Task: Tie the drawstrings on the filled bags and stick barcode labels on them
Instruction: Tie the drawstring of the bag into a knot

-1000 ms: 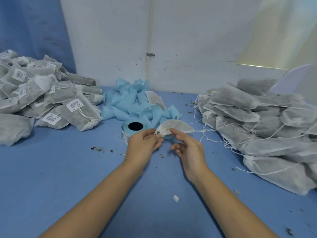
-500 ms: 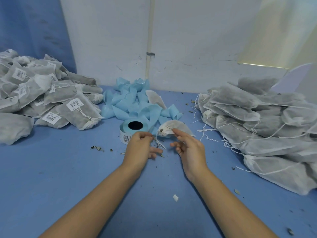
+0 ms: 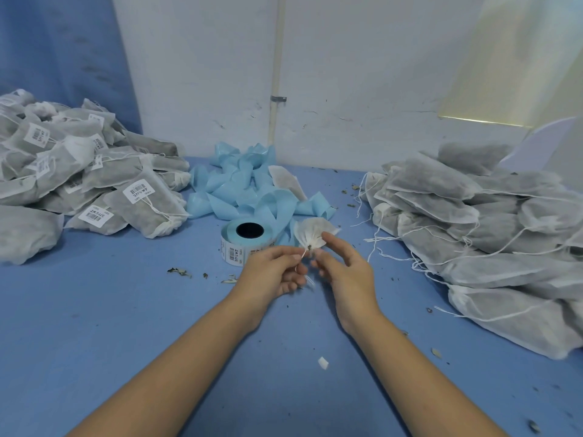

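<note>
A small white drawstring bag (image 3: 310, 233) is held above the blue table, its mouth gathered toward me. My left hand (image 3: 274, 272) pinches the white drawstring just below the bag's mouth. My right hand (image 3: 344, 269) pinches the gathered mouth with thumb and forefinger, its other fingers spread. Right behind my left hand stands a roll of barcode labels (image 3: 244, 242) on blue backing. A heap of unlabelled filled bags (image 3: 473, 222) with loose strings lies to the right. A heap of tied, labelled bags (image 3: 82, 181) lies to the left.
A tangle of spent blue backing strip (image 3: 243, 187) lies behind the roll against the white wall. Dry leaf crumbs (image 3: 179, 272) and a scrap of white paper (image 3: 322, 363) dot the blue table (image 3: 126, 310). Loose strings (image 3: 391, 247) trail from the right heap.
The bag's mouth has been drawn tight and gathered. Both hands have shifted slightly down and toward me, with the left hand now pulling the string away from the bag.
</note>
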### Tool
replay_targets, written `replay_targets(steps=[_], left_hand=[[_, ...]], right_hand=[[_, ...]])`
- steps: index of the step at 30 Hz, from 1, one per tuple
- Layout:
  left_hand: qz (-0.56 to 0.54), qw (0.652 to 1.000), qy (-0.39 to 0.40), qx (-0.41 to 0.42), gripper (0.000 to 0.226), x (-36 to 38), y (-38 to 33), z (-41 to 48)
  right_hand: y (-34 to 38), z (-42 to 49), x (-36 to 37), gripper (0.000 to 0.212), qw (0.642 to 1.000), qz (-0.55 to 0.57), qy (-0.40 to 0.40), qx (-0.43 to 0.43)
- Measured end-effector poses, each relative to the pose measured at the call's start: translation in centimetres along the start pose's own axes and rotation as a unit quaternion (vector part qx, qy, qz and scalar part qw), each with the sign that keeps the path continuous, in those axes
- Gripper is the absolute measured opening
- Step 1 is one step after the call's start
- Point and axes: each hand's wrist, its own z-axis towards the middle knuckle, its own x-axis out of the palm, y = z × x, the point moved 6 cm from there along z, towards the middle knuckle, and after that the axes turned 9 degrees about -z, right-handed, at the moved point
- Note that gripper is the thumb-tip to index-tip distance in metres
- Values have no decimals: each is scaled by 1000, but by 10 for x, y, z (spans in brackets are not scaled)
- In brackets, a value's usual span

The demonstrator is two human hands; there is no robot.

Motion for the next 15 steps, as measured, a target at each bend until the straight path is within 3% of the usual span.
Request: replay_targets(steps=[4, 9, 15], left_hand=[[-25, 999, 29, -14, 23, 4, 1, -1], [-24, 998, 52, -12, 30, 6, 0, -2], [-9, 997, 77, -22, 41, 8, 4, -1]], right_hand=[[2, -2, -5, 16, 997, -37, -61, -19], [2, -5, 11, 23, 997, -63, 37, -2], [3, -5, 12, 11, 995, -70, 69, 2]])
